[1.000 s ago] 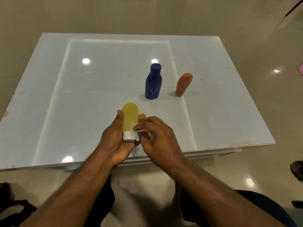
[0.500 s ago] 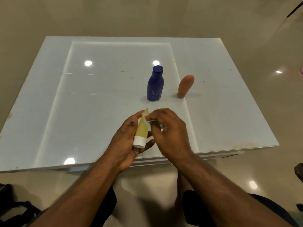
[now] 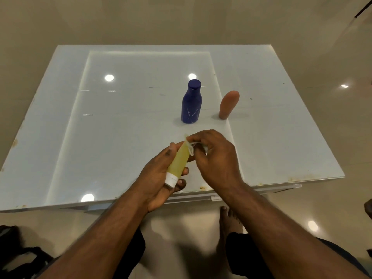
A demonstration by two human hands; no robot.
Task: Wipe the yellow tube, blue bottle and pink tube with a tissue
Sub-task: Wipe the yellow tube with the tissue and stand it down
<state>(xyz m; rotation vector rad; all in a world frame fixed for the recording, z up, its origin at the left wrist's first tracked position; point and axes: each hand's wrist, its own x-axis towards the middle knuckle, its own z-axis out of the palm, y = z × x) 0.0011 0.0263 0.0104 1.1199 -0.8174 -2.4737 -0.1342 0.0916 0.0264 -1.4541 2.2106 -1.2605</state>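
My left hand [image 3: 159, 178] grips the yellow tube [image 3: 178, 162] above the table's near edge, white cap toward me and crimped end pointing away. My right hand [image 3: 215, 158] pinches a small white tissue [image 3: 191, 147] against the tube's far end. Most of the tissue is hidden under my fingers. The blue bottle [image 3: 191, 102] stands upright on the table beyond my hands. To its right, the pink tube [image 3: 228, 104] stands on its cap, leaning slightly right.
The white glossy table [image 3: 120, 127] carries ceiling-light reflections and a raised near edge. Beige floor surrounds it. My bare foot [image 3: 228, 220] shows below the table edge, and a dark bag [image 3: 18, 250] lies at bottom left.
The yellow tube has turned from broad face to edge-on in my left hand. My right hand with the tissue has slid from the cap end up to the tube's far end.
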